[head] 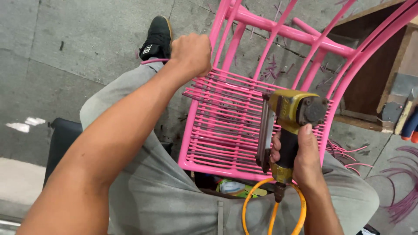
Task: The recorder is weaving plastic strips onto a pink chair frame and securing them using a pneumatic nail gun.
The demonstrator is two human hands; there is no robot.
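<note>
A pink metal chair frame (278, 32) lies tilted in front of me, its seat wound with rows of pink cord (226, 126). My left hand (191, 54) is closed on a strand of pink cord at the frame's left edge, pulling it toward my knee. In my right hand (300, 159) I grip the black handle of a yellow pneumatic staple gun (291, 111), whose nose rests against the woven seat. A yellow air hose (252, 204) loops from the gun's base.
I sit with grey-trousered legs (143, 174) either side of the frame, a black shoe (157, 37) on the concrete floor. Pink cord offcuts (400, 196) lie at right. A wooden box (374, 74) and hand tools (409, 119) stand at the right edge.
</note>
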